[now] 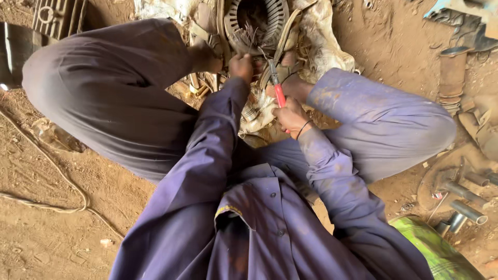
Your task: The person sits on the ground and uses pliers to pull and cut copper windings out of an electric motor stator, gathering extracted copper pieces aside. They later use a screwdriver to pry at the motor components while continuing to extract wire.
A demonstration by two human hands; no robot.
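Both arms, in purple sleeves, reach forward between the raised knees. The left hand [241,66] is stretched furthest out, its fingers seemingly curled shut, though blurred. The right hand [291,116] sits nearer the body, fist closed, a dark band round its wrist.

No packages, labels, signs or screens show anywhere here, from the upper left of the frame down to the lower right.

A: Clothing? Purple-grey tunic [270,228], buttoned placket, dust-stained long sleeves.
B: Trousers [109,93] same cloth, loose, from 10 to 3 o'clock. Thin dark band at right hand [291,116] wrist. Left hand [241,66] bare.
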